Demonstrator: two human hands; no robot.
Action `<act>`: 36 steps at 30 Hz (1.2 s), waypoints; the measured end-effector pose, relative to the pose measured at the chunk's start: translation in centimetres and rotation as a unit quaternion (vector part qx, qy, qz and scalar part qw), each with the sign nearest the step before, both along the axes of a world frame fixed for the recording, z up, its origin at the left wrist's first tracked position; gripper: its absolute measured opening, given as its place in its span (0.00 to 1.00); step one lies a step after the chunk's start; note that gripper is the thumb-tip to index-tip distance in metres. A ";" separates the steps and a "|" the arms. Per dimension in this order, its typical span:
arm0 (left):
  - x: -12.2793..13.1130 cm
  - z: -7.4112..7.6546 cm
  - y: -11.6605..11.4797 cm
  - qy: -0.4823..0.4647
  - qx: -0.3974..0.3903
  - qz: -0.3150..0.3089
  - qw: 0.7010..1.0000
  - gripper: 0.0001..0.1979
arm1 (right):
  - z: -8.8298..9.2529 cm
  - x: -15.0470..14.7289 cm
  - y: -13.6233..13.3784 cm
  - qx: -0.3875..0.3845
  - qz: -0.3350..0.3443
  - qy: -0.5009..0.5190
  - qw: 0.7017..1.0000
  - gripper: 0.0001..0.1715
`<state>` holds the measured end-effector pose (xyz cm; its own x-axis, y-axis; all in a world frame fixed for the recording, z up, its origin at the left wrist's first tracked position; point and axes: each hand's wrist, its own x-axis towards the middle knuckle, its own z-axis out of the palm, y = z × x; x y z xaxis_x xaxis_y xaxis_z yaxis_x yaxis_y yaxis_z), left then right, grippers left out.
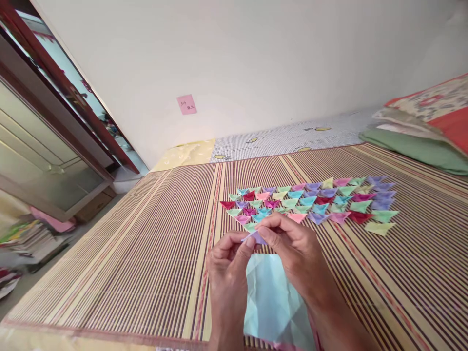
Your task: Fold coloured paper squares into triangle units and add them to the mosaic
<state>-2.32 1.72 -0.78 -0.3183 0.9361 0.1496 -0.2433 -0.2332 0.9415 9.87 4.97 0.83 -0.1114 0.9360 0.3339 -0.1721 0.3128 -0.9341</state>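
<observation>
Between both hands is a small purple folded paper piece (259, 238), pinched at its two ends. My left hand (231, 265) grips its left end with thumb and fingers closed. On the other end, the thumb and forefinger of my right hand (292, 248) press together. Beneath the hands lies a creased light-blue paper sheet (272, 297), partly covered by my right wrist. Just beyond the fingers, several rows of folded paper pieces (321, 200) in green, pink, purple, blue, red and yellow lie on the striped mat (161, 253).
A pink note (186, 104) is stuck to the white wall (256, 58). Folded bedding (420, 141) is piled at the far right. Patterned cloth (278, 141) runs along the mat's back edge. At the left are a door (44, 146) and a stack of papers (25, 243).
</observation>
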 end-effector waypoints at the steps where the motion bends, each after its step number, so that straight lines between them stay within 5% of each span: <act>1: -0.1 -0.1 0.0 -0.002 0.001 -0.008 1.000 0.07 | 0.0 0.1 0.1 -0.002 0.001 0.002 1.000 0.12; 10: -0.5 0.3 0.1 0.016 -0.039 -0.108 0.993 0.11 | 0.1 1.5 0.7 0.026 0.046 -0.067 0.996 0.12; 20: -0.7 0.5 0.4 -0.120 -0.045 -0.010 0.992 0.11 | 0.0 1.4 0.8 0.003 0.059 -0.093 0.994 0.15; 36: -0.1 -0.1 0.6 -0.186 -0.014 -0.033 0.982 0.09 | 0.2 0.9 0.2 0.026 0.077 -0.095 0.992 0.13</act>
<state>-2.38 2.30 -0.83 -0.2849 0.9585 0.0076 -0.5855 -0.1803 0.7904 10.76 5.22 1.05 -0.3163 0.8856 0.3400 -0.0440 0.3443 -0.9378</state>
